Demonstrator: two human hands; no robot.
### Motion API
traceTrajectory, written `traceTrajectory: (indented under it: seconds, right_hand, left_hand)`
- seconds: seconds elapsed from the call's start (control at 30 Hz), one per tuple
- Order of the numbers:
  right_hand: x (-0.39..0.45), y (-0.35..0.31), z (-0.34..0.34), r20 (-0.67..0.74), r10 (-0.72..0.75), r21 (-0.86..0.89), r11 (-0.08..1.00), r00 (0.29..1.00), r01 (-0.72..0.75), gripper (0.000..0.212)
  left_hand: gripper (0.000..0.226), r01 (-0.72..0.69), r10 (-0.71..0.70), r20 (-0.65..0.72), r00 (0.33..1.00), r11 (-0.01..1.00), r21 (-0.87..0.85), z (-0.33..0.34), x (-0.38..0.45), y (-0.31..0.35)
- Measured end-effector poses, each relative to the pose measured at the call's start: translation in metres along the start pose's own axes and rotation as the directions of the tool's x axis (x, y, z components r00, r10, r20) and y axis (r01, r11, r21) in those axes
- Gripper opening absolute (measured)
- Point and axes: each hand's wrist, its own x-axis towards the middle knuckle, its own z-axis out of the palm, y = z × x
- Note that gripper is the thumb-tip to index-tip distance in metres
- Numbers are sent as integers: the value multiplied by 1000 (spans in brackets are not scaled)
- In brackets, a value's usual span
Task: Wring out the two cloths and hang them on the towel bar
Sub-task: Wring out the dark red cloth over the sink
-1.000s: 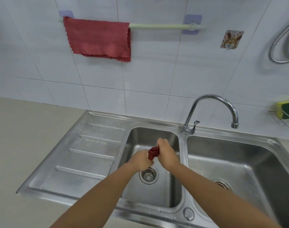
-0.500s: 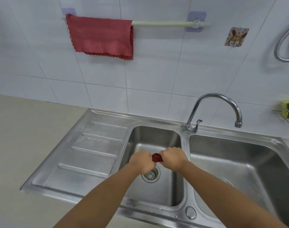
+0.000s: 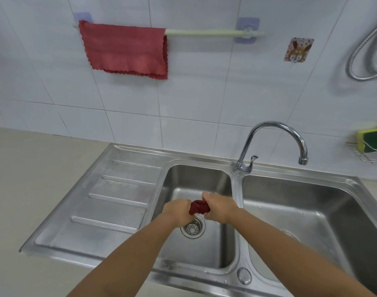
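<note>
A dark red wet cloth [image 3: 199, 207] is bunched tight between my two hands above the drain of the left sink basin [image 3: 196, 183]. My left hand [image 3: 179, 212] grips its left end and my right hand [image 3: 218, 209] grips its right end; most of the cloth is hidden inside my fists. A second red cloth [image 3: 125, 49] hangs spread over the left part of the pale green towel bar [image 3: 204, 32] on the tiled wall. The bar's right half is bare.
A curved chrome tap [image 3: 269, 142] stands between the two basins, its spout over the right basin [image 3: 311, 211]. The ribbed drainboard [image 3: 110, 200] lies left. A wire rack with a yellow-green sponge [image 3: 370, 140] hangs at the right edge; a shower hose [image 3: 363, 54] loops above.
My hands have twisted the cloth from upright to level, and a little more of it shows between them. The view has tilted down slightly.
</note>
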Motion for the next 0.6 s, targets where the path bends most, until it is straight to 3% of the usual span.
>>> traceTrajectory:
  seconds: [0.07, 0.17, 0.23, 0.33, 0.43, 0.5, 0.57, 0.6]
  right_hand:
    - [-4, 5, -1, 126, 39, 313, 946, 991, -77, 53]
    - [-14, 11, -6, 147, 56, 610, 781, 988, -135, 36]
    - [-19, 14, -11, 74, 114, 738, 662, 991, -131, 25]
    - [-22, 15, -19, 55, 166, 863, 489, 985, -131, 16]
    - [-23, 8, -29, 71, 151, 911, 393, 986, -126, 20]
    - [-22, 1, -33, 81, 152, 915, 380, 985, -133, 22]
    - [-22, -6, -35, 80, 182, 924, 356, 980, -141, 23]
    - [-21, -7, -36, 74, 214, 926, 349, 974, -147, 23]
  left_hand:
    - [43, 16, -16, -6, 1000, 1000, -20, 1, -2, -8]
    - [46, 35, -35, 2, 999, 990, -136, 4, -9, -21]
    - [44, 39, -36, 19, 999, 974, -223, 11, -9, -28]
    - [61, 50, -61, -21, 998, 936, -347, 23, -8, -32]
    - [84, 35, -73, -82, 994, 916, -400, 13, -24, -17]
    - [71, -22, -51, -124, 991, 849, -528, 4, -30, -3]
    - [25, -69, -77, -210, 975, 789, -610, 2, -33, 6]
    - [13, -66, -110, -236, 965, 775, -629, 1, -34, 8]
